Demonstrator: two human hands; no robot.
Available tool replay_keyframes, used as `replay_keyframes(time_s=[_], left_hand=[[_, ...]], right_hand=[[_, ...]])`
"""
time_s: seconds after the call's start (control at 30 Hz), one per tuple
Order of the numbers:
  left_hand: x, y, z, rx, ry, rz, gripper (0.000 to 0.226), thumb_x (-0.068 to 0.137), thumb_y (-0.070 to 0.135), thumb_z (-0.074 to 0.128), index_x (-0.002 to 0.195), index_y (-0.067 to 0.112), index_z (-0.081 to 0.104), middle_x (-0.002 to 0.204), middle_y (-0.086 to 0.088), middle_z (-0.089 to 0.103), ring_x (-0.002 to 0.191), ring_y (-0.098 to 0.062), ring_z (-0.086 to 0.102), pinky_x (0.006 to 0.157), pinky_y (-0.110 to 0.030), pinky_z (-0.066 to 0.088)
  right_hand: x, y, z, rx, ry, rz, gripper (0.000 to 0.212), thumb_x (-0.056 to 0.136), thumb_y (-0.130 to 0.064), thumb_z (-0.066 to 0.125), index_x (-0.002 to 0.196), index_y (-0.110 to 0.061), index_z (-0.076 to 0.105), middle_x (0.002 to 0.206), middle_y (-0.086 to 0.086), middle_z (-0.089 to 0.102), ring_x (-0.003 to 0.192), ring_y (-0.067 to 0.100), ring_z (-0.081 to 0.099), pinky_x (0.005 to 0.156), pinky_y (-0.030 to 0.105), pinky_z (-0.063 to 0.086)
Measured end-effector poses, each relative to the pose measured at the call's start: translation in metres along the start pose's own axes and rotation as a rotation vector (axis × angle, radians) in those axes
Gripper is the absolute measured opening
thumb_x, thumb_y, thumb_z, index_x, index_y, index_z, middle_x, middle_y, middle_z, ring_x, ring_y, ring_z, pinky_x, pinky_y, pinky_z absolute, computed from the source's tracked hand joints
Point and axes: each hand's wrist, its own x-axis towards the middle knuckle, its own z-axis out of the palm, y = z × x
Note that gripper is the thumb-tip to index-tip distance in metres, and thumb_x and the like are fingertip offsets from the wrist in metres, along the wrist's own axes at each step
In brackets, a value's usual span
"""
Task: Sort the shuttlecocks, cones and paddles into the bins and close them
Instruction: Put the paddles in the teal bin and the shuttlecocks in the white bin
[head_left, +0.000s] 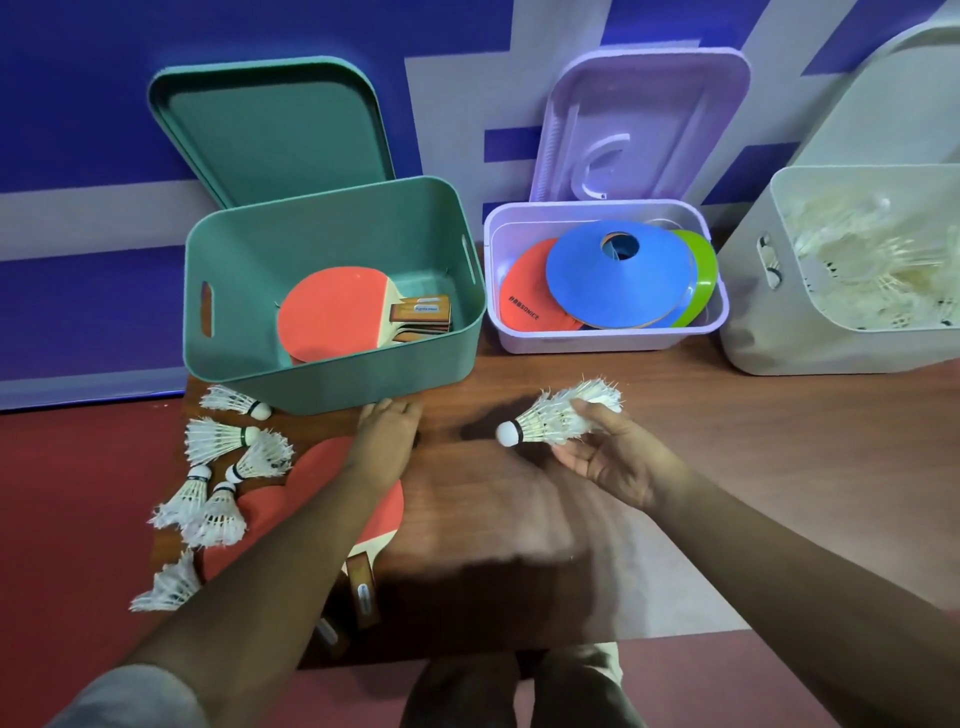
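Observation:
My right hand (613, 457) holds a white shuttlecock (545, 415) by its feathers above the wooden table (727, 467), cork pointing left. My left hand (387, 436) lies flat over a red paddle (322, 499) just in front of the green bin (332, 374), which has red paddles (332, 312) inside. Several loose shuttlecocks (218, 467) lie at the table's left edge. The purple bin (608, 338) holds flat cones (618, 275) in blue, red and green. At the right, the white bin (779, 322) is filled with shuttlecocks (872, 260).
The green lid (270, 124) and the purple lid (639, 119) lean against the blue wall behind their bins. A white lid (893, 93) stands behind the white bin. A second red paddle (260, 509) lies under my left forearm. Red floor lies left of the table.

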Motion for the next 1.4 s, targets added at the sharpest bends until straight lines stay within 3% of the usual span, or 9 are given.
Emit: replay_keyframes(time_s=[0.17, 0.37, 0.5, 0.67, 0.9, 1.03, 1.23, 1.33, 1.4], left_hand=[[-0.007, -0.011, -0.005, -0.12, -0.142, -0.167, 0.042, 0.09, 0.011, 0.053, 0.132, 0.009, 0.055, 0.142, -0.009, 0.046, 0.133, -0.029, 0.038, 0.11, -0.037, 0.032], [-0.012, 0.032, -0.058, -0.31, 0.022, -0.049, 0.041, 0.093, 0.023, 0.032, 0.102, 0.007, 0.068, 0.108, -0.017, 0.069, 0.1, -0.035, 0.064, 0.09, -0.04, 0.05], [-0.013, 0.082, -0.105, -0.774, -0.105, -0.119, 0.034, 0.101, 0.02, 0.042, 0.128, 0.02, 0.062, 0.129, -0.007, 0.062, 0.119, -0.029, 0.056, 0.099, -0.036, 0.047], [-0.016, 0.131, -0.142, -1.269, -0.286, -0.273, 0.031, 0.101, 0.017, 0.042, 0.121, 0.021, 0.065, 0.121, -0.007, 0.059, 0.102, -0.022, 0.062, 0.07, -0.04, 0.061], [-0.009, 0.198, -0.185, -1.886, -0.393, -0.153, 0.035, 0.092, 0.002, 0.042, 0.119, 0.003, 0.065, 0.118, -0.019, 0.067, 0.107, -0.034, 0.065, 0.095, -0.047, 0.052], [0.007, 0.258, -0.191, -1.724, -0.264, -0.032, 0.067, 0.077, -0.03, 0.038, 0.117, 0.017, 0.063, 0.113, -0.002, 0.071, 0.104, -0.022, 0.067, 0.099, -0.037, 0.05], [0.048, 0.365, -0.22, -1.204, -0.009, 0.086, 0.056, 0.082, -0.007, 0.067, 0.128, 0.022, 0.054, 0.093, 0.01, 0.069, 0.069, 0.006, 0.066, 0.068, -0.005, 0.043], [0.082, 0.413, -0.228, -0.96, 0.109, 0.109, 0.048, 0.08, 0.014, 0.076, 0.12, 0.034, 0.06, 0.068, 0.026, 0.065, 0.064, 0.008, 0.061, 0.064, -0.007, 0.041], [0.106, 0.434, -0.23, -0.802, 0.128, 0.115, 0.053, 0.076, 0.031, 0.078, 0.125, 0.037, 0.058, 0.087, 0.022, 0.07, 0.079, 0.006, 0.061, 0.077, -0.017, 0.048]], right_hand=[[-0.011, -0.011, 0.0, -0.015, 0.0, -0.035, 0.026, 0.086, -0.017, 0.069, 0.11, -0.012, 0.062, 0.093, 0.013, 0.072, 0.074, 0.026, 0.071, 0.071, 0.037, 0.061], [-0.027, -0.016, 0.004, -0.043, -0.014, -0.15, 0.042, 0.081, -0.012, 0.075, 0.118, -0.013, 0.057, 0.1, 0.017, 0.072, 0.076, 0.031, 0.07, 0.076, 0.044, 0.059], [-0.051, -0.025, 0.012, -0.133, -0.029, -0.319, 0.039, 0.086, -0.008, 0.07, 0.121, -0.01, 0.052, 0.101, 0.016, 0.071, 0.079, 0.032, 0.068, 0.08, 0.048, 0.059], [-0.08, -0.053, 0.006, -0.221, 0.065, -0.532, 0.048, 0.086, -0.007, 0.071, 0.126, -0.006, 0.046, 0.118, 0.02, 0.066, 0.094, 0.037, 0.07, 0.076, 0.047, 0.059], [-0.108, -0.105, -0.027, -0.295, 0.116, -0.805, 0.043, 0.08, -0.005, 0.077, 0.111, -0.017, 0.051, 0.104, 0.005, 0.069, 0.099, 0.027, 0.069, 0.075, 0.046, 0.059], [-0.121, -0.151, -0.069, -0.388, 0.089, -0.874, 0.042, 0.078, -0.012, 0.08, 0.108, -0.019, 0.052, 0.1, 0.001, 0.07, 0.098, 0.028, 0.069, 0.082, 0.044, 0.057], [-0.14, -0.245, -0.141, -0.427, 0.035, -0.865, 0.02, 0.093, -0.016, 0.065, 0.107, -0.006, 0.054, 0.098, 0.012, 0.066, 0.091, 0.025, 0.07, 0.079, 0.041, 0.06], [-0.142, -0.295, -0.184, -0.442, 0.074, -0.787, 0.021, 0.099, -0.029, 0.054, 0.105, -0.009, 0.054, 0.096, 0.01, 0.062, 0.09, 0.031, 0.07, 0.081, 0.045, 0.06], [-0.14, -0.322, -0.21, -0.509, 0.102, -0.748, 0.02, 0.1, -0.034, 0.051, 0.101, -0.015, 0.056, 0.096, 0.007, 0.063, 0.092, 0.032, 0.07, 0.083, 0.048, 0.058]])
